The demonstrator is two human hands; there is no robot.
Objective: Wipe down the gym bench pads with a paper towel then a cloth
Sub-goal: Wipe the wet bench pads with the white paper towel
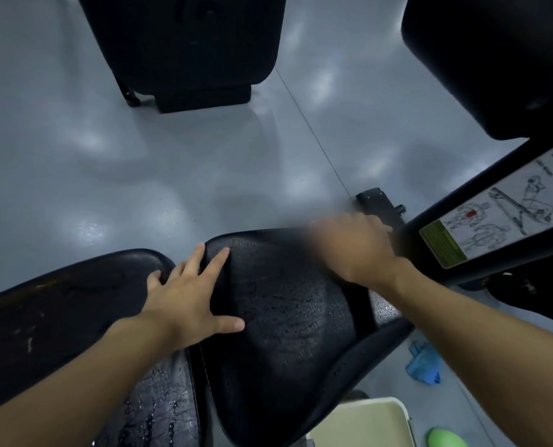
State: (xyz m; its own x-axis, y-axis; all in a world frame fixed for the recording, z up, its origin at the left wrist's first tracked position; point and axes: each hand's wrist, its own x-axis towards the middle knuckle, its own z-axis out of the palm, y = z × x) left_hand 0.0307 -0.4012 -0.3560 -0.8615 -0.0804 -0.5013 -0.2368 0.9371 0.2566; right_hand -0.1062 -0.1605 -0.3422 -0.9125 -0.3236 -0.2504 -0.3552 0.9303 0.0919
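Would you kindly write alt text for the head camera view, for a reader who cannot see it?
A person's left hand lies flat, fingers spread, across two wet black bench pads; the blurred right hand is at the far edge of the right pad. A blue cloth lies on the grey floor.

A black seat pad (pixel 284 317), beaded with droplets, fills the lower middle. The left hand (pixel 184 298) lies flat with fingers spread on its left edge, bridging onto the neighbouring pad (pixel 59 301). The right hand (pixel 352 246), blurred, is at its far right corner. A crumpled blue cloth (pixel 425 366) lies on the grey floor (pixel 107 156) to its right.
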